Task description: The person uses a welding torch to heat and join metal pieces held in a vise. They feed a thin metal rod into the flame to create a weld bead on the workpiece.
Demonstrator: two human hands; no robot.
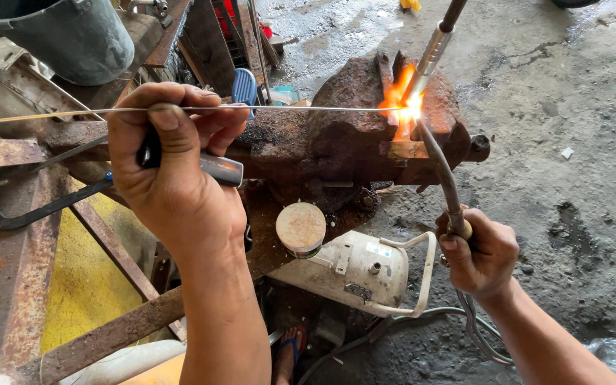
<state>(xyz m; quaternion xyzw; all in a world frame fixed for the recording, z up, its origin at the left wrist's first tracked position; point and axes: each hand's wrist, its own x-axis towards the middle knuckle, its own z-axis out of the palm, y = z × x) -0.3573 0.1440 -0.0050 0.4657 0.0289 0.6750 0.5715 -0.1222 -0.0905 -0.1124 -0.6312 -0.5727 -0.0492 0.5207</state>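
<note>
Left hand (172, 160) closed, pinching thin filler rod (286, 108) that runs rightward to flame (402, 107) at metal tube (430, 50) clamped in rusty vise (351, 128); right hand (480, 253) closed gripping torch (445, 178), below the flame.

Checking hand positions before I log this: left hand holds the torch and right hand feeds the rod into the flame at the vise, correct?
Not quite: the head view shows them swapped. The left hand feeds the rod; the right hand holds the torch, flame at the vise.

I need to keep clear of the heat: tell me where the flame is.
The flame burns upper centre-right in the head view, on top of the rusty vise, where the thin rod from the left hand meets the right hand's torch.
</note>
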